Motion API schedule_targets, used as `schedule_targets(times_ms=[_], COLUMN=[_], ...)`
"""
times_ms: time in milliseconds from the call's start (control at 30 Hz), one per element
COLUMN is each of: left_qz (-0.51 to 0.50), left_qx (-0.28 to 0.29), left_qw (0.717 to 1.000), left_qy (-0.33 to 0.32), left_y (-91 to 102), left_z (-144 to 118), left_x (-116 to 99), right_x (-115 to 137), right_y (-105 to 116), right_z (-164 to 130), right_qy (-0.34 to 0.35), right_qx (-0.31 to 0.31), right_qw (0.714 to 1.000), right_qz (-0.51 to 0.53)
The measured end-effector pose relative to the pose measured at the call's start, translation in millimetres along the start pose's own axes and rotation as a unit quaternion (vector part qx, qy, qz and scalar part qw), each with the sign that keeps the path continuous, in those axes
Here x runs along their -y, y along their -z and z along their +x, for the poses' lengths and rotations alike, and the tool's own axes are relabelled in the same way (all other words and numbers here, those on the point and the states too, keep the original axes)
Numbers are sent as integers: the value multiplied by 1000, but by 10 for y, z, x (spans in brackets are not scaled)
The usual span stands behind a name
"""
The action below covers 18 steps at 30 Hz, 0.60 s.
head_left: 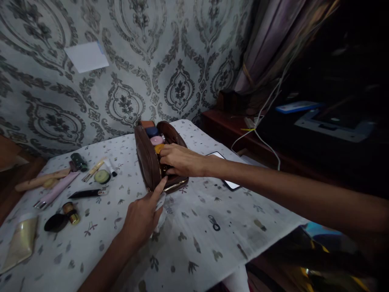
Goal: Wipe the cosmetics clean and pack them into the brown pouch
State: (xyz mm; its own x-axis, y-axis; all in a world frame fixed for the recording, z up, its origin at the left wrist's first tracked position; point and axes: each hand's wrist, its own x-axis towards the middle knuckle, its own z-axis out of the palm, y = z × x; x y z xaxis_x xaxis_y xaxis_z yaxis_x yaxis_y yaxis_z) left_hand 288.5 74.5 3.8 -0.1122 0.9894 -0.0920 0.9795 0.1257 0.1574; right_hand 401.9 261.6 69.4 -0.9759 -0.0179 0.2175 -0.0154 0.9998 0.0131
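A brown zippered makeup bag (147, 162) stands unzipped near the wall, its flap leaning back. My right hand (179, 160) reaches into its mouth with bent fingers. Beside these fingertips is a round yellow-orange item (159, 149); whatever they grip is hidden. Behind it in the bag sit a pink round container (157, 140) and a dark blue item (152, 131). My left hand (142, 215) is in front of the bag, index finger stretched to the zippered edge. A crumpled white tissue (160, 221) shows under its curled fingers.
Left of the bag lie a squeeze tube (21, 237), a pink tube (57, 189), a black pointed item (88, 193), a small green-lidded jar (102, 176) and other cosmetics. A phone (232, 184) lies beneath my right forearm. White cables (267, 105) hang at right beside the table edge.
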Motion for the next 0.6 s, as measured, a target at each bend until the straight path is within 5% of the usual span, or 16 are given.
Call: schedule_targets(times_ms=[167,367,600], left_qz=[5,27,-44], left_qx=[-21,-11,-48], left_qw=[1000,999,997], left_qy=[-12,-14,-37], left_y=[-6,50,-96], left_z=[-25,-22,-224], left_x=[16,18,179], right_x=[89,302,314], right_y=[-69,-45,-80], right_z=[-252,-622,-651], right_qy=[15,-21,-41], right_qx=[-91,-48,-67], right_qw=[995,992,994], right_qz=[-35,-117,-82])
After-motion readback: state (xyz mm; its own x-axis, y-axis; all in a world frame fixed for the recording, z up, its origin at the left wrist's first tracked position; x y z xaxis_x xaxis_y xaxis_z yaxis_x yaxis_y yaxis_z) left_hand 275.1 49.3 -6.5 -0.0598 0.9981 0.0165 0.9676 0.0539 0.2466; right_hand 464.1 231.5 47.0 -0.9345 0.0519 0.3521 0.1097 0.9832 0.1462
